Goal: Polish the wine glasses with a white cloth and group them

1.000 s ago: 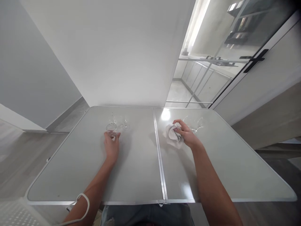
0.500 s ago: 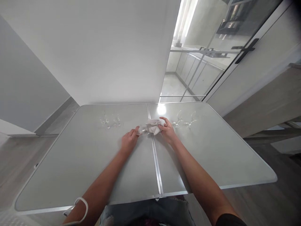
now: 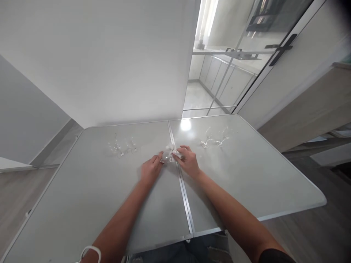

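Over the middle of the table, my left hand (image 3: 151,168) is closed on one end of a clear stemmed glass (image 3: 166,158), which lies tilted on its side. My right hand (image 3: 190,163) pinches a crumpled white cloth (image 3: 171,149) against the glass's other part. Cloth and fingers hide some of the glass, so its full shape cannot be made out. On the right half stand two clear stemmed glasses, one nearer (image 3: 205,142) and one farther right (image 3: 221,141). Two more clear glasses, one (image 3: 120,150) beside another (image 3: 133,147), are on the left half.
The pale table (image 3: 93,204) has rounded corners and a metal seam (image 3: 184,197) down its middle. A white wall (image 3: 131,73) rises behind it. At the back right is a glass-paned door (image 3: 219,80) with a black handle (image 3: 283,49).
My right hand has shifted slightly left and lower along the glass, with the cloth bunched tighter. My left hand keeps its hold. The whole view has turned slightly.
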Demonstrator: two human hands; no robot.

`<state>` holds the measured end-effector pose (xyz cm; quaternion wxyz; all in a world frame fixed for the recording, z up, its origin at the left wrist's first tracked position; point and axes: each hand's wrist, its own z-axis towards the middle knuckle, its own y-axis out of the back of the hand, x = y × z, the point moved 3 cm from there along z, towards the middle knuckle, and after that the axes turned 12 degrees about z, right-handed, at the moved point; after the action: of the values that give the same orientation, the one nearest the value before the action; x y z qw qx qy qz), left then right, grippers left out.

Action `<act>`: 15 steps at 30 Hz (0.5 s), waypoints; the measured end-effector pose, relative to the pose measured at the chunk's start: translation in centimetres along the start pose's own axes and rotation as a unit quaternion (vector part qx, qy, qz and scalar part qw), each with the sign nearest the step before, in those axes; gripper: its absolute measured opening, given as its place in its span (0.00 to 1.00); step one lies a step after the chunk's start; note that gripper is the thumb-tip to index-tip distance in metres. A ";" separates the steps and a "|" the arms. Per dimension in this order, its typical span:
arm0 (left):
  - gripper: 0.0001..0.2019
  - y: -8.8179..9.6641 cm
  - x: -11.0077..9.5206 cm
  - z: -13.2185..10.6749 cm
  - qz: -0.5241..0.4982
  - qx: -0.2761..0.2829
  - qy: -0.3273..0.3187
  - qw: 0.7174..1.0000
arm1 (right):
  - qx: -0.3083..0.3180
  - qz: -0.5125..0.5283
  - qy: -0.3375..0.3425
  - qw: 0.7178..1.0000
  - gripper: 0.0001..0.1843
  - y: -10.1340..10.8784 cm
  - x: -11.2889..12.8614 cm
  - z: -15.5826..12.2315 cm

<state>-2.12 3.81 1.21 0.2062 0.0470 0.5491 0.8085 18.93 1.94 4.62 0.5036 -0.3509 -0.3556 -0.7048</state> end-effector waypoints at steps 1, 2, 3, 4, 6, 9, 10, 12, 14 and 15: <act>0.19 0.1 0.0 0.0 -0.007 -0.002 -0.002 1.000 | 0.047 0.014 -0.001 0.999 0.13 -0.2 0.2 -0.1; 0.19 0.2 0.0 0.1 -0.017 -0.008 0.001 1.000 | 0.086 0.032 -0.010 0.996 0.15 -0.2 0.5 -0.1; 0.19 0.3 0.0 0.1 -0.029 -0.017 0.005 0.999 | 0.117 0.053 -0.024 0.991 0.17 -0.1 0.7 -0.1; 0.19 0.4 0.0 0.1 -0.045 -0.025 0.009 0.999 | 0.146 0.072 -0.038 0.986 0.20 0.1 0.9 -0.1; 0.19 0.7 -0.3 0.0 -0.087 -0.027 0.011 0.996 | 0.201 0.098 -0.055 0.973 0.25 0.4 1.3 -0.1; 0.21 1.0 -1.4 -0.5 -0.164 0.009 -0.008 0.986 | 0.261 0.117 -0.065 0.956 0.34 0.7 1.8 0.0; 0.22 1.1 -1.9 -0.7 -0.192 0.024 -0.014 0.981 | 0.273 0.124 -0.059 0.952 0.36 0.7 1.9 0.1; 0.25 1.4 -2.9 -1.1 -0.258 0.059 -0.017 0.964 | 0.286 0.145 -0.041 0.946 0.34 1.0 2.1 0.3; 0.24 1.6 -3.8 -1.3 -0.355 0.135 -0.006 0.925 | 0.289 0.169 -0.032 0.942 0.29 1.4 2.2 0.5; 0.23 1.6 -4.1 -1.4 -0.413 0.187 0.002 0.891 | 0.289 0.184 -0.036 0.939 0.27 1.6 2.3 0.6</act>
<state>0.75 0.49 2.70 0.5079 -0.1482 0.6606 0.5326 19.95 1.07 7.12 0.6909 -0.2748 -0.4913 -0.4536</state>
